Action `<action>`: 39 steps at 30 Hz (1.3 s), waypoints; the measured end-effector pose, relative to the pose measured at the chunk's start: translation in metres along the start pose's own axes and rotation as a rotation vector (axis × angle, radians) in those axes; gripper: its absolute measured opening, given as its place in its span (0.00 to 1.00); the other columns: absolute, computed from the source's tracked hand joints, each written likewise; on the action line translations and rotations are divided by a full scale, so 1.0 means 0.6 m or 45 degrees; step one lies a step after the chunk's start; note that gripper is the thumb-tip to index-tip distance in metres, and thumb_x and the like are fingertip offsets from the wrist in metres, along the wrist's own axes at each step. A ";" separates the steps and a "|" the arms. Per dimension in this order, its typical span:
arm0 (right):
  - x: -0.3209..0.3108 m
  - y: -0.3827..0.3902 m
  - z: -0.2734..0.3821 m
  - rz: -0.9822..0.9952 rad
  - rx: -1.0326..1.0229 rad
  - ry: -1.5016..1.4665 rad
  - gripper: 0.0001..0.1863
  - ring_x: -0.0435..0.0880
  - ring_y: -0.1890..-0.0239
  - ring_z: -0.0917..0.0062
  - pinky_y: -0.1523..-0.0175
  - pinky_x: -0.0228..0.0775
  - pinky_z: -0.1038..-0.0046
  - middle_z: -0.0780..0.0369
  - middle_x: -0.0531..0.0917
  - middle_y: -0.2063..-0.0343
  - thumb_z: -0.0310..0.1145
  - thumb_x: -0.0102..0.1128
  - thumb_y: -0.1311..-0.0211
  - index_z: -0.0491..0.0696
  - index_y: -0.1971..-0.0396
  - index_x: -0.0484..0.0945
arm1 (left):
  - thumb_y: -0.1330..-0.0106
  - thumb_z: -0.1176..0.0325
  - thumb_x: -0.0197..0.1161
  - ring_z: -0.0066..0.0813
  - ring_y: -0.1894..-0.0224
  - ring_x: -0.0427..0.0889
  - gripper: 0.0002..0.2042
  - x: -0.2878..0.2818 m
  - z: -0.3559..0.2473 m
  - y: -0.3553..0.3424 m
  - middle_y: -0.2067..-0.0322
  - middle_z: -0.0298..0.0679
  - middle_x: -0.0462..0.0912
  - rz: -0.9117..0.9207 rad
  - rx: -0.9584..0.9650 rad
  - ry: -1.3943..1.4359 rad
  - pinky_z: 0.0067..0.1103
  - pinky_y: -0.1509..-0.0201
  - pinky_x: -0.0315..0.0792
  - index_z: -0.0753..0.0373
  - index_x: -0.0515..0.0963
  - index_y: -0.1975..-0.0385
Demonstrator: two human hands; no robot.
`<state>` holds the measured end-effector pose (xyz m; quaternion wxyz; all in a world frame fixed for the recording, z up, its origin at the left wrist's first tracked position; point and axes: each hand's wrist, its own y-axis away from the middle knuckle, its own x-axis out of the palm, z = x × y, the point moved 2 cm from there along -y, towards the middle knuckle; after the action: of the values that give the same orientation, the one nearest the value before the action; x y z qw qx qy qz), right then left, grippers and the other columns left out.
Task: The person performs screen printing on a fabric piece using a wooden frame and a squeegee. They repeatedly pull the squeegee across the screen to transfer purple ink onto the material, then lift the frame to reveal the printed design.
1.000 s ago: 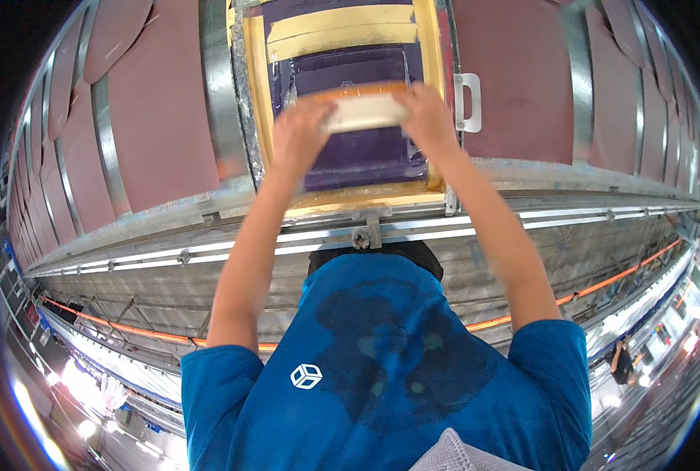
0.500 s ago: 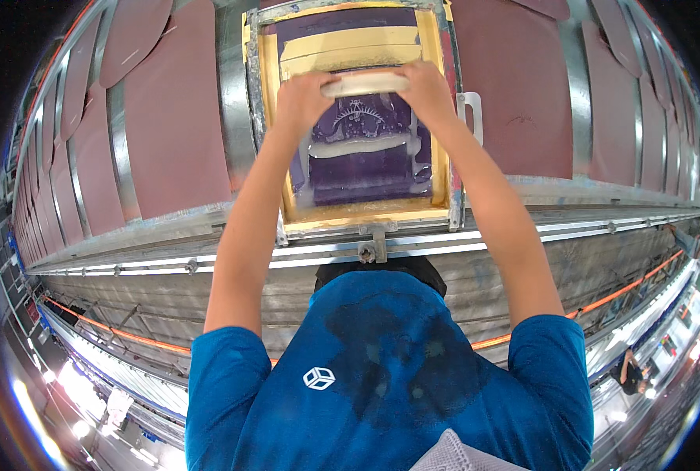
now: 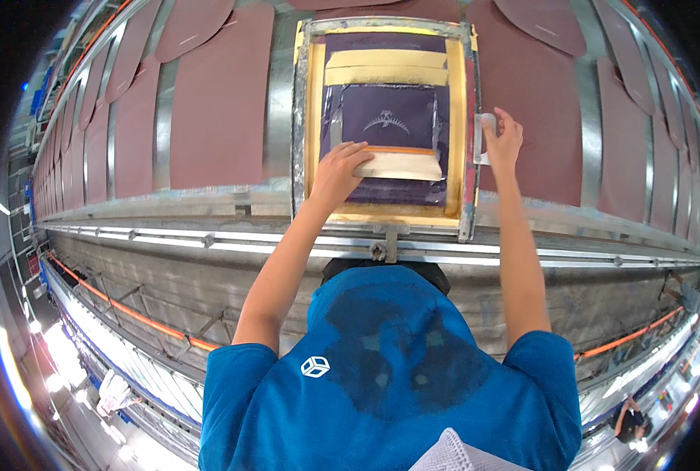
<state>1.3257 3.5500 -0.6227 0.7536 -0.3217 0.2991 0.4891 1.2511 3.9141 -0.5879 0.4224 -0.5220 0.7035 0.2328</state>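
Note:
A screen-printing frame [image 3: 301, 141] lies on the long table, its inner edges lined with yellow tape. On its dark purple mesh [image 3: 413, 102] shows a pale arched design. A squeegee [image 3: 405, 165] with a whitish grip and an orange strip rests across the lower mesh. My left hand [image 3: 339, 171] is closed round its left end. Beyond the frame's right side, my right hand [image 3: 504, 140] has its fingers spread and curved, with the thumb against the white side handle [image 3: 482, 155]. Whether it bears on the handle is unclear.
Maroon fabric pieces [image 3: 220, 110] lie in rows left and right of the frame, with shiny metal strips between them. A metal rail [image 3: 287, 245] runs along the table's near edge, and a clamp [image 3: 377, 250] joins the frame there. Another person [image 3: 631, 420] is far off at right.
The squeegee has come toward me from the upper mesh, leaving the pale wet streaks mostly gone. My right hand has let go of it and moved to the side handle; my left still holds it.

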 end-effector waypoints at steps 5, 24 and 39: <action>0.090 -0.047 -0.241 0.159 0.171 -0.189 0.15 0.83 0.47 0.61 0.42 0.71 0.63 0.56 0.85 0.52 0.43 0.59 0.32 0.52 0.53 0.84 | 0.53 0.81 0.66 0.41 0.40 0.76 0.25 0.256 -0.017 -0.004 0.44 0.36 0.82 0.018 0.012 0.001 0.33 0.34 0.70 0.54 0.83 0.51; 0.063 0.017 -0.088 -0.006 0.069 -0.346 0.14 0.86 0.59 0.66 0.51 0.74 0.67 0.55 0.85 0.63 0.43 0.57 0.29 0.49 0.56 0.82 | 0.58 0.80 0.69 0.37 0.40 0.77 0.29 0.133 -0.023 0.054 0.45 0.35 0.82 -0.076 -0.030 -0.034 0.32 0.37 0.72 0.54 0.82 0.50; 0.134 0.030 -0.114 0.054 0.176 -0.201 0.14 0.83 0.67 0.55 0.58 0.72 0.57 0.52 0.84 0.71 0.43 0.56 0.30 0.50 0.56 0.81 | 0.58 0.82 0.64 0.42 0.37 0.75 0.34 0.145 0.000 0.168 0.40 0.37 0.78 0.103 0.093 -0.135 0.40 0.32 0.68 0.53 0.80 0.44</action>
<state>1.3274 3.5461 -0.7299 0.7847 -0.2229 0.2787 0.5068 1.1488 3.9024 -0.6723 0.4682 -0.4643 0.7087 0.2511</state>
